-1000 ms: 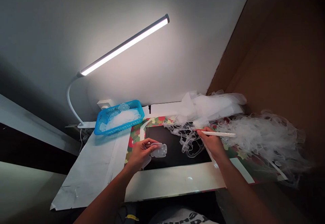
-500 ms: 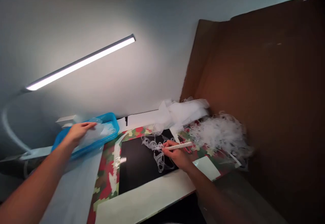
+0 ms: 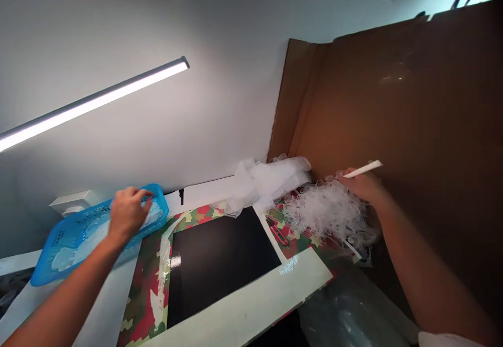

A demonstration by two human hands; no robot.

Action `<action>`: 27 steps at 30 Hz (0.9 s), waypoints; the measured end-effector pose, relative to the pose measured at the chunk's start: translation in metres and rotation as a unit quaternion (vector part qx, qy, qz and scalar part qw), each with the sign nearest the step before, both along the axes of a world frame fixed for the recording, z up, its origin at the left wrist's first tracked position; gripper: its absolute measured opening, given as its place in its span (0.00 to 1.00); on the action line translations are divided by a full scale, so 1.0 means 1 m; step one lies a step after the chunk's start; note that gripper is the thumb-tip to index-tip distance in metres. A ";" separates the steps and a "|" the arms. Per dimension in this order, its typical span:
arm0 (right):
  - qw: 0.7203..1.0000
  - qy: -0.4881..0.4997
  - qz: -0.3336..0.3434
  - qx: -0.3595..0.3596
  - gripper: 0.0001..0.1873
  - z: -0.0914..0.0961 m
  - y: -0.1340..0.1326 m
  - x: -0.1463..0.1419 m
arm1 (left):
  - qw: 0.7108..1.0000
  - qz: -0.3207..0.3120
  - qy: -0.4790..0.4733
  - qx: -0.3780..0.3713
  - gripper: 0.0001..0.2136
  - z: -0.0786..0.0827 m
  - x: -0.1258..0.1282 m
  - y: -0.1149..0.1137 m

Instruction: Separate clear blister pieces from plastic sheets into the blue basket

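Stick (image 3: 363,169) gripped above tangle (image 3: 328,208), basket (image 3: 42,271) under the other fingers

By the fingers of the right hand (image 3: 364,185), the white stick is held closed in, with its far end pointed up and to the right. Whether any scraps are also pinched cannot be told (the fingertips are blurred and partly hidden). The tangle of translucent scraps is heaped just below and to the left of those fingers.

The fingers of the left hand (image 3: 129,213) are curled, index and thumb close together, over the right part of the blue basket; whether anything is held between them cannot be told. Below and to the left of them, translucent pieces (image 3: 88,245) are contained in the basket.

Between the two sets of fingers, and nearer the camera, a black panel (image 3: 223,263) is set within a patterned board (image 3: 139,279). Sheer white material (image 3: 267,182) is piled to the left of the right fingers, and beyond them brown cardboard (image 3: 393,111) is stood upright.
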State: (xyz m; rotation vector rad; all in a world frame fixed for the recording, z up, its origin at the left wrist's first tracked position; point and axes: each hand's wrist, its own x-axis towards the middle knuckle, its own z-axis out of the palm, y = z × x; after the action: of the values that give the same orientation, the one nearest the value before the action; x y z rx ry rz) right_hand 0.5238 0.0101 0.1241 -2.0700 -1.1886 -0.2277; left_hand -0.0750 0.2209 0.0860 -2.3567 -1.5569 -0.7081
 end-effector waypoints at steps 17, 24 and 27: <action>0.893 0.266 0.364 -0.005 0.22 -0.066 0.048 -0.169 | 0.973 -0.167 -0.116 -0.110 0.13 -0.033 0.183 -0.012; 0.858 0.325 0.396 0.034 0.40 -0.067 0.078 -0.238 | 0.986 -0.143 -0.089 0.008 0.12 0.096 0.191 -0.023; 0.807 0.386 0.444 0.055 0.45 -0.054 0.077 -0.270 | 0.986 -0.153 0.010 0.070 0.10 0.142 0.195 -0.046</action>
State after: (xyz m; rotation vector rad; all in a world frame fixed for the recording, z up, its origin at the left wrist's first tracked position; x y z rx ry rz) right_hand 0.2542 0.0870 0.0700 -1.0815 -1.3812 0.8847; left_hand 0.1196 0.1751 0.2284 -2.5123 -1.1071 -0.8234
